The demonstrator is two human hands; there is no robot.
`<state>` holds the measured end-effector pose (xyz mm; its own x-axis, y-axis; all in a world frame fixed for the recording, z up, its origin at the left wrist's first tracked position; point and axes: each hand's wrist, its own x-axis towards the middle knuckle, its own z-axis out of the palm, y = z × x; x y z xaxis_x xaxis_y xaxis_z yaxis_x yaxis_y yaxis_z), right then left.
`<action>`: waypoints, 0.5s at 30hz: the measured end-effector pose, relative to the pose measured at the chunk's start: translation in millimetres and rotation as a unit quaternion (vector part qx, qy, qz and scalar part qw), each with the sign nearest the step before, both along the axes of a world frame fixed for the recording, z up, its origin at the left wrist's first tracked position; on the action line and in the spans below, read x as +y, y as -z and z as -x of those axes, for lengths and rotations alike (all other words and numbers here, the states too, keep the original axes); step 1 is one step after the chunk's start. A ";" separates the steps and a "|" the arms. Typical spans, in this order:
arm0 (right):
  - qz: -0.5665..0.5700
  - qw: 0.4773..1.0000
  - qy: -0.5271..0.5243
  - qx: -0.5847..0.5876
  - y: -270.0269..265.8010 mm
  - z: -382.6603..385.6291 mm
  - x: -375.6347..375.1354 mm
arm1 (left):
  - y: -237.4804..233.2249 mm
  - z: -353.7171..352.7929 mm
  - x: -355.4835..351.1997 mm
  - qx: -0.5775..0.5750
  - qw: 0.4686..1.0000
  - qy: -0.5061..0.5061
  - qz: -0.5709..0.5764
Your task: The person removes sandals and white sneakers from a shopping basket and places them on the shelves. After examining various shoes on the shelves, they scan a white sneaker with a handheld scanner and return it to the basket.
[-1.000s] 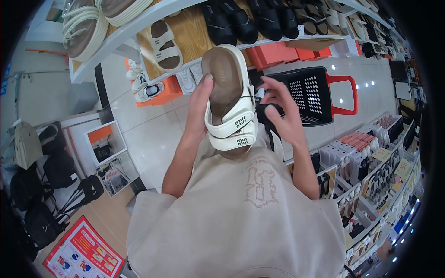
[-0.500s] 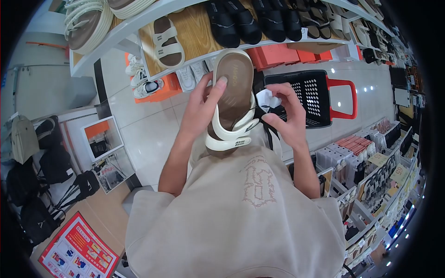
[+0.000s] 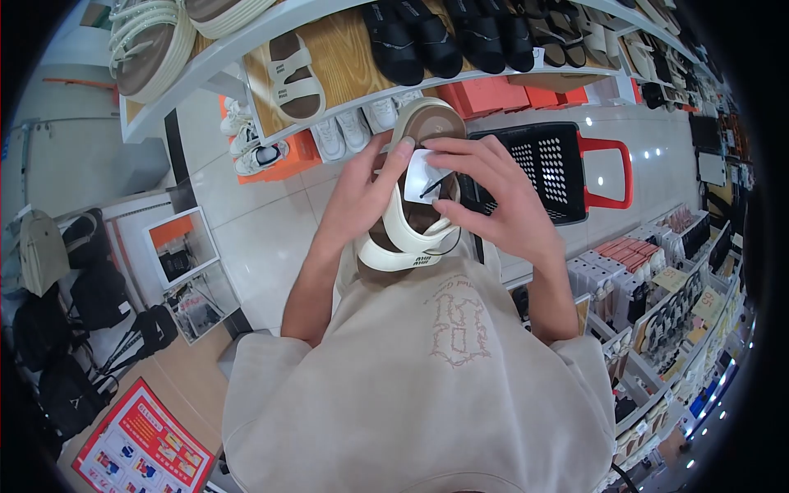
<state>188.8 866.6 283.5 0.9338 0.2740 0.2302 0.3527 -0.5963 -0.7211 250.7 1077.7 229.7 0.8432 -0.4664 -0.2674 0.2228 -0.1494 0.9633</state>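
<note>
Shelf [image 3: 345, 62]: curved white edge, wooden deck, carrying rows of black sandals [image 3: 427, 41] and a cream one. It stands above and ahead of me.

Basket [image 3: 559, 164]: black with a red handle, on the tiled floor [image 3: 263, 238] to my right, just behind my right hand.

Sandal [image 3: 403, 242]: cream straps and brown footbed. I hold it up between shelf and chest, over my beige shirt [image 3: 427, 370], toe end pointing at the shelf and straps nearest me.

Left hand [image 3: 362, 193]: closed around the sandal's left edge. The fingers run up along the sole and the fingertips reach the footbed beside the tag.

Right hand [image 3: 493, 193]: half open, fingers long and only lightly curved. They lie across the top of the white tag [image 3: 427, 174], with the thumb at its lower edge, so the tag is held flat against the footbed. A thin black cord crosses the tag.

Change from half a second ago: then my right hand was off to the sandal's right, near the basket, with the tag crumpled in its fingers and clear of the shoe. Now that hand lies over the sandal, and the tag is spread on the footbed. The left hand's grip is unchanged, and the sandal sits in much the same place.
</note>
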 end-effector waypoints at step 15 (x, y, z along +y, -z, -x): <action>0.049 0.997 -0.038 -0.051 1.2 -10.0 -2.7 | 2.7 -3.8 -7.9 0.018 0.999 0.010 0.030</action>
